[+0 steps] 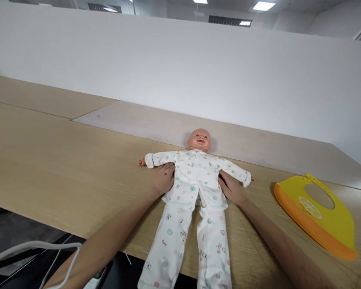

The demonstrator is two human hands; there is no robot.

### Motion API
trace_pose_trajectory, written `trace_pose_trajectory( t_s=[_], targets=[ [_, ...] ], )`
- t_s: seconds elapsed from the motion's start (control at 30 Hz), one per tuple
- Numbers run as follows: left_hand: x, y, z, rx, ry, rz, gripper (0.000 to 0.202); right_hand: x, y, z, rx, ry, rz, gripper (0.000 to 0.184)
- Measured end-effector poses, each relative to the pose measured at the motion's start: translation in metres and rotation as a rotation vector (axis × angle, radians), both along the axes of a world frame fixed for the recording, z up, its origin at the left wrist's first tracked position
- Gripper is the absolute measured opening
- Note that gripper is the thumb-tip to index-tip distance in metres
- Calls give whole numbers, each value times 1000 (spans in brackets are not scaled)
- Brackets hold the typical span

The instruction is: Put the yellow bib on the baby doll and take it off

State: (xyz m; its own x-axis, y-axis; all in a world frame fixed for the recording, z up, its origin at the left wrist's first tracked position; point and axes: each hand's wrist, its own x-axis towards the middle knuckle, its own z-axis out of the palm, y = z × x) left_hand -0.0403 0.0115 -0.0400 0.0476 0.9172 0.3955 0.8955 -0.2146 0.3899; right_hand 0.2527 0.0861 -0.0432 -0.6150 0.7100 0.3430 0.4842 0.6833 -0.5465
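A baby doll (200, 176) in white patterned pajamas lies face up on the wooden table, arms spread wide and legs reaching past the near edge. My left hand (165, 179) grips its torso on the left side, just below the armpit, the fingertips partly tucked under the jacket. On the other side, my right hand (232, 188) holds the torso under the other arm, some fingers hidden beneath it. Off to the right lies a yellow silicone bib (333, 218) with an orange pocket along its lower edge, apart from both hands.
The wooden table (63, 160) meets a pale raised board (132, 118) behind the doll, and a white partition (180, 72) stands at the back. A white cable (33, 244) loops over dark items at the lower left, beside my left forearm.
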Motion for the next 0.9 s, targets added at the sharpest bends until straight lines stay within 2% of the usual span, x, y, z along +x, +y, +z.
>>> trace_pose_trajectory(
  t_s=[0.4,0.63,0.9],
  targets=[
    [-13,38,-13,-17,-109,127,26,-27,45,-4,6,-76,-91,36],
    [-16,68,-12,-51,-105,187,22,-36,55,-4,-8,-47,-140,40],
    [-20,66,-11,-4,-124,116,20,-34,54,-5,-11,-24,-186,43]
  ],
)
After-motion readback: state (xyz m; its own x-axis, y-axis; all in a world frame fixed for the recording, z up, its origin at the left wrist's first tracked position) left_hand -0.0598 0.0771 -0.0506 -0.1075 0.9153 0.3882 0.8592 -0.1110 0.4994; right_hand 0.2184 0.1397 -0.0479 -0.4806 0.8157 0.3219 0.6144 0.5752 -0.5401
